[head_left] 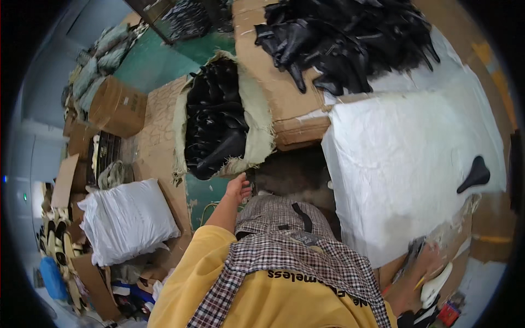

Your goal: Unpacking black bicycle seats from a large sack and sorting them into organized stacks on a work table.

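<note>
My left hand (239, 189) reaches forward to the lower rim of a burlap sack (257, 117) that lies open on its side. The sack is stuffed with black saddle-shaped covers (214, 117). The fingers are loosely apart right at the sack's frayed edge and nothing shows in them. My right hand (430, 259) is blurred at the lower right, on the edge of a table covered with a white sheet (404, 164); its grip cannot be made out. A white saddle-shaped piece (437, 284) lies just below that hand. One black saddle piece (474, 175) lies on the sheet, far right.
A heap of black covers (350, 38) lies on a cardboard box (273, 82) behind the sack. At left are a white filled bag (126, 218), a cardboard box (115, 106) and flattened cardboard on a green floor. Shoes and clutter line the far left.
</note>
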### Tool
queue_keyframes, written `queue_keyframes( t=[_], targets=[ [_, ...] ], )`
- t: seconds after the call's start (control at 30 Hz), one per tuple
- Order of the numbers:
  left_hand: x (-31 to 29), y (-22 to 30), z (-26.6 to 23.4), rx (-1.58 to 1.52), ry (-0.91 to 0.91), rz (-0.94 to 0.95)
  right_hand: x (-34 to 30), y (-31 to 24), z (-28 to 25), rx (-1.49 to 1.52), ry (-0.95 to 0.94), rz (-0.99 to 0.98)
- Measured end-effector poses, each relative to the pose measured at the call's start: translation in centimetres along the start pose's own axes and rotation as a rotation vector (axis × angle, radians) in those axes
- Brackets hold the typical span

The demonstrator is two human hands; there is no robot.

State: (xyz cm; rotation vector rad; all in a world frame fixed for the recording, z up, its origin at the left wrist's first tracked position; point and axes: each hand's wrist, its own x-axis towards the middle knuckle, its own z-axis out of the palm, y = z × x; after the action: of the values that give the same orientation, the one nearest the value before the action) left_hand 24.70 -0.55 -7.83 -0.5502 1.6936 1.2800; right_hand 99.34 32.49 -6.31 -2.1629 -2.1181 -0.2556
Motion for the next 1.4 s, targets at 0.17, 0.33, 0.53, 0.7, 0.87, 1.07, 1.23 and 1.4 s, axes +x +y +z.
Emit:
queue_keyframes(
  t=[0.17, 0.33, 0.53, 0.7, 0.87, 1.07, 1.23, 1.4],
  targets=[
    [4.4, 1.7, -0.8, -0.563, 0.079, -0.272, 3.3, -39.8, -6.8, 1.08, -0.282, -0.336],
    [10.8, -0.7, -1.1, -0.505, -0.136, -0.37, -3.0, -68.8, -11.3, 1.14, -0.735, -0.738],
    [12.6, -11.9, -5.8, -0.533, -0.138, -0.58, -8.5, -90.8, -7.6, 0.73, -1.086, -0.852],
    [6.5, -13.0, -10.7, -0.859, 0.004, -0.5, -10.2, -96.9, -0.5, 0.629, -0.692, -1.186],
    [-0.9, -1.9, -9.8, -0.848, -0.105, -0.083, -10.2, -97.1, -1.3, 0.709, -0.822, -1.348],
    [2.3, 4.1, -3.9, -1.125, 0.221, 0.086, -9.3, -96.7, -0.6, 0.627, -0.792, -1.479],
    [5.9, 4.9, -1.6, -1.234, 0.417, 0.059, -5.3, -97.2, -2.7, 0.361, -0.28, -1.518],
    [8.6, 3.6, 1.1, -1.075, 0.449, -0.095, -4.3, -99.7, -2.2, -0.078, -0.661, -1.192]
  ],
)
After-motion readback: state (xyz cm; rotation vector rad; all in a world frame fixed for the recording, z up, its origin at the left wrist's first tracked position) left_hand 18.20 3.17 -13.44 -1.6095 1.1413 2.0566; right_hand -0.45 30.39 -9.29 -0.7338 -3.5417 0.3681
